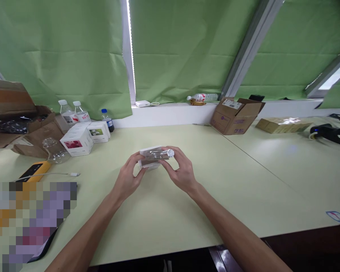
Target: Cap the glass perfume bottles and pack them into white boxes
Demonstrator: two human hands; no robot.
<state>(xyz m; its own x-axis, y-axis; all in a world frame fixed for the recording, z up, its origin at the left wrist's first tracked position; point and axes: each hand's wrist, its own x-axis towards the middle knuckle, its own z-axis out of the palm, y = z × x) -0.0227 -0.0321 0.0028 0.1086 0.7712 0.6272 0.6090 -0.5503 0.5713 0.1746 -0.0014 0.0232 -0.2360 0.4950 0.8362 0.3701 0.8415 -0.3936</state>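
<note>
A small white box (144, 164) is held over the middle of the table, its near side looking open. My left hand (127, 177) grips the box at its left end, thumb below and fingers above. Across the box's open side lies a small clear bottle (158, 154) with a shiny silver cap (170, 153) pointing right. My right hand (184, 170) has its fingers and thumb closed around the bottle near the cap. Whether the bottle is partly inside the box or just in front of it, I cannot tell.
White boxes (78, 140) with pictures stand at the left, beside plastic bottles (81, 112) and a dark-drink bottle (109, 122). An open cardboard box (229, 117) and a yellowish package (282, 125) sit at the back right. A white cable (59, 173) lies left.
</note>
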